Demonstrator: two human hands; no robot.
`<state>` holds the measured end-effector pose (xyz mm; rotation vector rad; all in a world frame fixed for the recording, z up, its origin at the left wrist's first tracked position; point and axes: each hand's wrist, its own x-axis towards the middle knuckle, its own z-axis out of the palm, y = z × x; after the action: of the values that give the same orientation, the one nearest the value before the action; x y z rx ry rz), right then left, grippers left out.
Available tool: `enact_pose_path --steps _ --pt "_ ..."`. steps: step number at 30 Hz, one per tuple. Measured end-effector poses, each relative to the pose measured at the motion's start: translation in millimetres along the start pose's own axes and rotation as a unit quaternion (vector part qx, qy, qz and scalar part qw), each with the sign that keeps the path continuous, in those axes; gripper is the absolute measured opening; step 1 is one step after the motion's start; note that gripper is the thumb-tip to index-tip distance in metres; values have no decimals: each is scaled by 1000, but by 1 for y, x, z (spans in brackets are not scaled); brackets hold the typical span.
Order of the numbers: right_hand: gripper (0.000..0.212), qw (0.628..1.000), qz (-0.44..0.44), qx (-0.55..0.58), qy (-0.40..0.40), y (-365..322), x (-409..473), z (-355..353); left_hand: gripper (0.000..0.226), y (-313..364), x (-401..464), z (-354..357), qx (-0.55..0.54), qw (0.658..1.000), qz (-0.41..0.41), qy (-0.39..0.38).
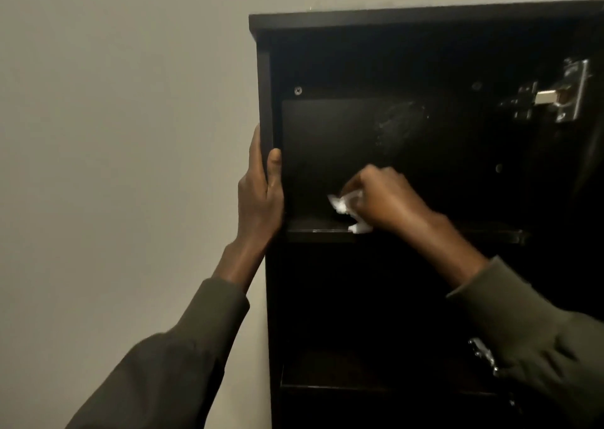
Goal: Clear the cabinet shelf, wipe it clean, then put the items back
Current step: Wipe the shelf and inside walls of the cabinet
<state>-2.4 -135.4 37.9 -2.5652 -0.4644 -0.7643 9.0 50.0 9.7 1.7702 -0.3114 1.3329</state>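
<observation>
Dark cabinet point(425, 20) stood against a pale wall point(114, 134), door open, metal hinge point(555, 93) on the right inner side. Left hand point(261, 193) gripped the cabinet's left side panel, thumb wrapped onto the front edge, fingers behind. Right hand point(382, 200) reached inside, grip clamped on a crumpled white tissue point(346, 209), blurred. Tissue sat at the upper shelf point(313, 229), touching its front part left of centre. A smeary patch point(398, 124) showed on the back panel above. Lower shelf point(359, 383) was dim, contents not discernible. Both sleeves point(183, 347) were dark olive.
</observation>
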Motion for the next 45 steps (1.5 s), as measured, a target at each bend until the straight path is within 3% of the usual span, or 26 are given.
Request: enact_pose_path --steps 4,11,15,17,19,21,24,27,31,34,37,39,41,43,45 --pt "27 994 53 0 -96 -8 -2 15 52 -8 -1 2 -8 1000 4 6" --pt "24 986 -28 111 -121 -58 14 53 58 -7 -3 2 -21 1000 21 10" --pt "15 924 -53 323 -200 -26 12 26 58 -6 -4 1 -25 999 19 14" --pt "20 919 -33 382 -90 5 19 3 59 -6 -4 2 -26 999 23 15" --pt "27 929 35 341 137 36 35 -19 60 -6 -4 2 -27 999 23 18" --pt "35 902 73 258 338 59 45 -41 61 -5 -4 4 -28 999 20 23" --pt "34 881 28 126 455 81 56 -57 60 -6 -3 4 -30 999 16 24" --pt "35 885 -24 64 460 94 73 -54 59 -7 -3 4 -29 999 17 25" --pt "33 913 13 23 407 82 87 -36 59 -7 -3 4 -32 999 15 22" --pt "10 921 -116 0 372 46 73 -16 58 -8 -3 4 -34 999 15 23" --pt "29 941 -258 -26 216 28 68 18 58 -7 -4 5 -36 999 16 21" --pt "42 951 -264 -67 145 14 65 30 58 -6 -4 5 -34 999 16 21" --pt "34 953 -280 -36 107 12 61 24 58 -6 -3 5 -31 999 12 24" --pt "27 949 -260 29 178 22 61 6 58 -8 -2 5 -30 999 15 22" --pt "22 921 -169 22 350 41 66 -22 58 -9 -2 5 -26 999 17 23"
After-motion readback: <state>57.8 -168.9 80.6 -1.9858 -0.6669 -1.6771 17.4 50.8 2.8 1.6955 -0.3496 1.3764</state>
